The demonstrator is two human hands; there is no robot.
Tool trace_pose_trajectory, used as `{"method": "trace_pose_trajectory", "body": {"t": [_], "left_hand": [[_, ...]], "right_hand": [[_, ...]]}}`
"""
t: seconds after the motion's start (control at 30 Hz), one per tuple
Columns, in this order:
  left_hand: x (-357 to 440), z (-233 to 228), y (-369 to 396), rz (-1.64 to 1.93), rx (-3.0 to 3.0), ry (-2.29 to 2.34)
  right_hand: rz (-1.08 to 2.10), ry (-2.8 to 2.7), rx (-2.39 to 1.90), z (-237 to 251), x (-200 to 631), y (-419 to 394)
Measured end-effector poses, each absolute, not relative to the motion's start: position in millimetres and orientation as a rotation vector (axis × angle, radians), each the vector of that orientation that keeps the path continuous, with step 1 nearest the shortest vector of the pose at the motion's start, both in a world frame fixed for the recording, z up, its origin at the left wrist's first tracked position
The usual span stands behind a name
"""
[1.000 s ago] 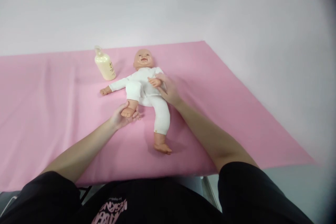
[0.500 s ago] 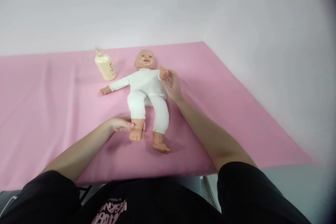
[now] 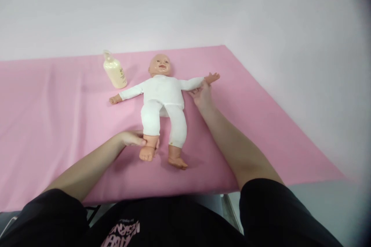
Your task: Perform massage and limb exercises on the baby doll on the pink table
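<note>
A baby doll (image 3: 164,92) in a white suit lies on its back, head away from me, both arms stretched out to the sides. My left hand (image 3: 133,138) is closed around the doll's bare ankle on the left; some of the fingers are hidden behind the leg. At the doll's outstretched arm on the right, my right hand (image 3: 203,95) touches the underside near the wrist, its visible fingers apart. The doll's other foot (image 3: 176,158) rests on the cloth, untouched.
A cream-coloured pump bottle (image 3: 115,72) stands up and left of the doll. Pink cloth (image 3: 58,123) covers the table, whose near edge runs just before my body. A pale wall or floor (image 3: 185,7) lies beyond the far edge.
The doll's right-side arm has swung outward from its chest to lie straight out, and my right hand has moved right with it, its fingers loosened. The held foot has shifted slightly toward me.
</note>
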State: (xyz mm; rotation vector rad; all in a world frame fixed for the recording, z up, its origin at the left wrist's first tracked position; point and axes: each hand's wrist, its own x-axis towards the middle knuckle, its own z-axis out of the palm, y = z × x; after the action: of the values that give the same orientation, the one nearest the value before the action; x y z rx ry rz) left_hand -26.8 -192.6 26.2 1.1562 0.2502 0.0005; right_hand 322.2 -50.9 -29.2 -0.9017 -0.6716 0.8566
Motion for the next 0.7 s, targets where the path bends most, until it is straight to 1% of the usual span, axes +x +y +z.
{"method": "trace_pose_trajectory", "body": {"t": [0.1, 0.2, 0.27, 0.5, 0.7], "left_hand": [[-23.2, 27.6, -192.3, 0.285, 0.982, 0.232], [-19.8, 31.3, -190.1, 0.548, 0.842, 0.312], [-18.3, 33.8, -189.4, 0.636, 0.777, 0.386], [-16.7, 30.2, -189.9, 0.689, 0.668, 0.508], [-15.8, 26.5, -188.9, 0.676, 0.638, 0.545]], "right_hand": [[0.892, -0.702, -0.933, -12.5, 307.9, -66.6], [0.739, -0.985, -0.883, 1.7, 290.8, -80.6], [0.606, -1.189, -0.850, 5.1, 280.5, -86.2], [0.326, -1.832, -0.826, -2.6, 268.8, -99.7], [0.187, -2.090, -0.859, 6.5, 269.4, -108.4]]}}
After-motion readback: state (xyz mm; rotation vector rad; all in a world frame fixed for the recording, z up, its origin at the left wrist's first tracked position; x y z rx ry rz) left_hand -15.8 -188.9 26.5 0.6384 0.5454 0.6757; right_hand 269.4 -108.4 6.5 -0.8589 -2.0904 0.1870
